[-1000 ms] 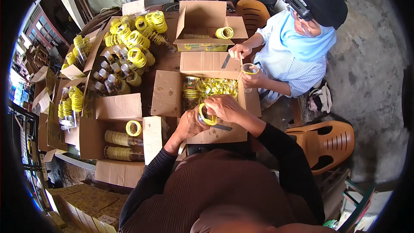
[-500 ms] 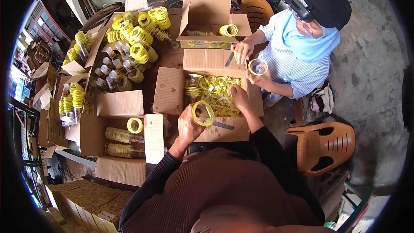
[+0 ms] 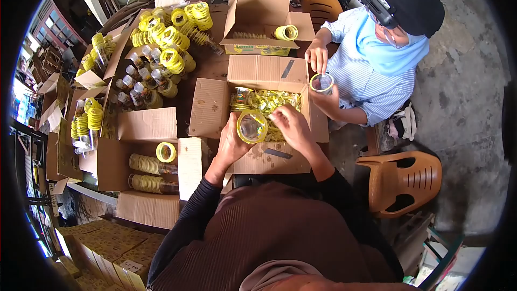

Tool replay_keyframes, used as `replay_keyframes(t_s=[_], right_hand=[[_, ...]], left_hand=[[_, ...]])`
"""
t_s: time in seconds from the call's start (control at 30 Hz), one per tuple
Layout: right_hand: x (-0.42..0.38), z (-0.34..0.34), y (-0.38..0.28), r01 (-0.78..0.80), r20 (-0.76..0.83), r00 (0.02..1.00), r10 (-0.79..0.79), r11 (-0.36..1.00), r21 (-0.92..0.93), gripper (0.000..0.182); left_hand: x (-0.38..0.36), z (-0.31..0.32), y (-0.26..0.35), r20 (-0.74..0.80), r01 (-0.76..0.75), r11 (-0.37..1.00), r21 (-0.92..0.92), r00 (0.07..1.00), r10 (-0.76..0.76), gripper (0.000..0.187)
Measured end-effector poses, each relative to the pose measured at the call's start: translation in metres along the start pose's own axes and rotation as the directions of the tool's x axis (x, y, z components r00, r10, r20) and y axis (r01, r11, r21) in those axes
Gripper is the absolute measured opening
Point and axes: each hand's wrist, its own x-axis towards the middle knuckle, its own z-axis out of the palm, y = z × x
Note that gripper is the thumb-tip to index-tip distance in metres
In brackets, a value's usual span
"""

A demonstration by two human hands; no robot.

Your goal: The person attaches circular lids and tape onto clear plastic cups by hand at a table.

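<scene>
Head cam: clear cup w/ yellow rim (image 3: pixel 252 126) sat just above the open carton of yellow parts (image 3: pixel 267 109), mouth tilted up toward the camera, prob. so the rim faced the other hand. Left hand (image 3: pixel 231 143) wrapped it from below, firm hold. Right hand (image 3: pixel 288 124) pinched at the rim's edge; whether it held a piece, can't tell. Opposite, a co-worker's hands (image 3: pixel 319 56) held a similar cup (image 3: pixel 322 83).

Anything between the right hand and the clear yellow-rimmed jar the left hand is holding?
Nothing visible. The left hand holds the jar above the open box, and the right hand is right beside its rim, with its fingers apparently touching it.
</scene>
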Motion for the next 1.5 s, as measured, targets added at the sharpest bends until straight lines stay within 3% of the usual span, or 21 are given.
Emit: replay_keyframes(t_s=[0.03,0.07,0.13,0.2,0.37,0.4,0.5,0.53,0.63,0.9,1.0,1.1,1.27,1.33,1.4,1.47,1.5], right_hand=[[0.0,0.0,-0.016,0.019,0.025,1.0,-0.018,0.999,-0.039,0.024],[0.002,0.001,-0.025,0.19,0.031,0.982,-0.188,0.959,-0.209,0.026],[0.009,0.008,-0.026,0.277,0.041,0.96,-0.278,0.907,-0.317,0.028],[0.015,0.008,-0.027,0.37,0.11,0.926,-0.36,0.813,-0.451,0.029],[0.029,0.005,-0.028,0.49,0.221,0.866,-0.448,0.675,-0.551,0.024],[0.031,0.005,-0.026,0.519,0.233,0.846,-0.479,0.644,-0.562,0.023],[0.036,0.001,-0.033,0.557,0.25,0.815,-0.523,0.586,-0.589,0.021],[0.038,-0.002,-0.037,0.564,0.253,0.805,-0.537,0.56,-0.607,0.02],[0.044,-0.008,-0.04,0.6,0.333,0.794,-0.509,0.569,-0.563,0.019],[0.033,0.0,-0.028,0.471,0.345,0.866,-0.361,0.82,-0.325,0.019],[0.028,0.007,-0.024,0.272,0.151,0.958,-0.242,0.935,-0.228,0.02],[0.024,0.016,-0.018,0.175,0.009,0.984,-0.176,0.972,-0.158,0.019],[0.019,0.026,-0.01,0.061,-0.09,0.994,-0.065,0.997,-0.044,0.016],[0.019,0.027,-0.008,-0.094,-0.084,0.992,0.096,0.995,0.02,0.016],[0.019,0.024,-0.002,-0.069,-0.046,0.996,0.071,0.997,0.034,0.017],[0.016,0.019,0.001,0.05,0.005,0.999,-0.05,0.997,0.056,0.02],[0.015,0.013,-0.001,0.103,0.064,0.993,-0.1,0.993,-0.051,0.018]], left_hand=[[0.001,0.0,0.0,-0.006,-0.033,0.999,0.018,0.999,0.034,0.072],[0.003,0.001,0.001,-0.004,-0.036,0.999,0.018,0.999,0.036,0.072],[0.007,0.001,0.005,0.05,-0.14,0.987,0.072,0.989,0.137,0.072],[0.01,-0.002,0.012,0.059,-0.144,0.986,0.08,0.988,0.139,0.075],[0.017,-0.012,0.021,0.105,-0.108,0.992,0.058,0.989,0.102,0.085],[0.018,-0.013,0.021,0.123,-0.04,0.999,0.001,0.992,0.04,0.076],[0.022,-0.014,0.017,0.135,-0.079,0.995,0.065,0.988,0.07,0.062],[0.024,-0.015,0.024,0.136,-0.022,0.999,0.05,0.991,0.015,0.053],[0.024,-0.014,0.025,0.148,-0.024,0.995,0.092,0.989,0.01,0.054],[0.013,-0.002,0.02,0.048,-0.076,0.983,0.167,0.996,0.069,0.048],[0.014,0.004,0.022,0.013,-0.064,0.979,0.195,0.998,0.063,0.045],[0.016,0.008,0.021,0.0,-0.083,0.963,0.258,0.996,0.085,0.044],[0.017,0.014,0.019,-0.001,-0.103,0.959,0.263,0.994,0.107,0.045],[0.015,0.017,0.016,-0.006,-0.086,0.961,0.262,0.996,0.091,0.047],[0.014,0.018,0.015,-0.012,-0.07,0.964,0.257,0.997,0.076,0.048],[0.011,0.013,0.012,0.104,0.004,0.989,0.147,0.994,-0.02,0.057],[0.012,0.009,0.011,0.103,-0.001,0.99,0.143,0.995,-0.014,0.057]])
